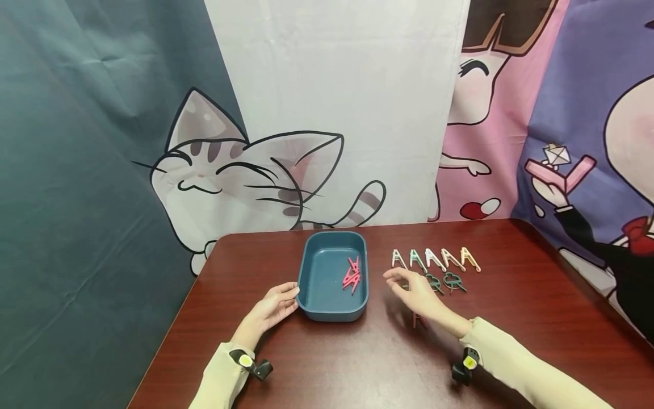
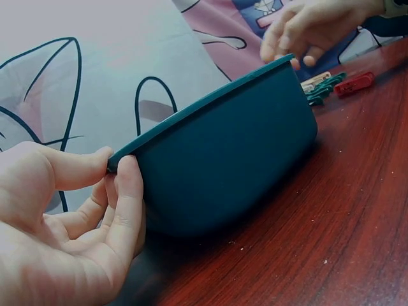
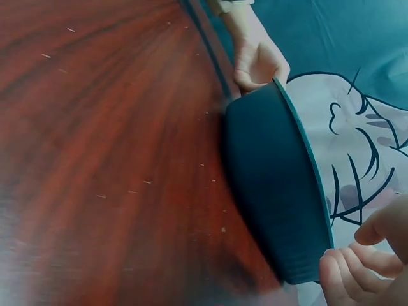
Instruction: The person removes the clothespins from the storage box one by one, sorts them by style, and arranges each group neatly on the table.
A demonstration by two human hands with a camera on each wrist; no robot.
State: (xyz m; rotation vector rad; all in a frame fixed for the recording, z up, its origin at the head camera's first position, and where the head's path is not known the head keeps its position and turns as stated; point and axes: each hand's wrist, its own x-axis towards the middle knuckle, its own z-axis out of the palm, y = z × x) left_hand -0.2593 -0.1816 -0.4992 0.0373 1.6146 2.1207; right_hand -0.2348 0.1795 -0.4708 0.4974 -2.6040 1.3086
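Observation:
A dark teal plastic bin (image 1: 321, 287) stands on the table. Several pink clothespins (image 1: 352, 279) lie in a small heap on the right side of its floor. My left hand (image 1: 274, 307) pinches the bin's left rim, thumb on top and forefinger against the outer wall, plainest in the left wrist view. Off the bin's right side hovers my right hand (image 1: 420, 296), fingers loosely bent, thumb apart from them and nothing seen between. Below it, a red clothespin (image 1: 418, 320) is partly hidden. Behind it lie dark green clips (image 1: 452, 280) with rounded tops, some of them covered by the hand.
Farther back on the right, several clothespins (image 1: 435, 259) in white, green, cream and yellow lie in a row. The reddish-brown wooden table (image 1: 357, 369) meets a cartoon-printed cloth (image 1: 337, 68) at its back edge.

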